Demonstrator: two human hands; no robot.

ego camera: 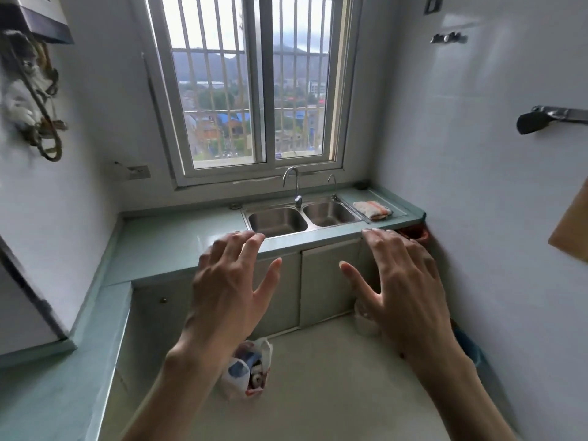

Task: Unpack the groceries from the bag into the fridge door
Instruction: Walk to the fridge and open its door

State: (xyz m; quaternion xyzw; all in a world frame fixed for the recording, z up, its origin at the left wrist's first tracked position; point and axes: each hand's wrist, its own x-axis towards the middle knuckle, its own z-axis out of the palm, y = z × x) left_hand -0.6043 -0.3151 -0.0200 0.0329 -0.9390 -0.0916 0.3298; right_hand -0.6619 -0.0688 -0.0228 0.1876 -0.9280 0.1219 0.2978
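L hand (227, 289): nearest cam w/ the other hand, raised palm-down in mid-air, fingers spread & nearly straight, holding nothing.
R hand (405, 281): same pose, fingers spread, nothing in it; apart from L hand, gap between thumbs.
Far-L wall: grey box (38, 17) up top, hoses & cloth bundle (35, 100) hanging under it, blurred.
Socket (138, 172): on wall L of window, low.
Counter (159, 246): pale green, L-shaped, runs along L wall & under window; grey cabinet doors (327, 286) below.
Bag (246, 374): white plastic w/ red print, on floor (334, 377) by cabinet corner, below L wrist, mouth open; blue & white packs inside. Neither hand touches it.
Bag print: too blurred to read, no brand legible.
Window (257, 87): sliding, barred, above sink; hills & buildings outside.
Sink (304, 216): steel double bowl set in counter, two taps (294, 186) behind it.
Cloth (372, 210): folded, white w/ orange stripe, on drainboard just R of sink.
Clear bottle or jar (366, 316): on floor at cabinet foot, partly hidden by R hand; can't tell which.
Red bin (416, 235): tucked past counter's R end, mostly behind R fingers.
R wall: hook rail (448, 38) high, black-tipped bar (547, 117) lower, wooden board (572, 230) at frame edge.
Blue item (471, 348): low by R wall, behind R forearm, can't ID.
Fridge: door not seen in this view.
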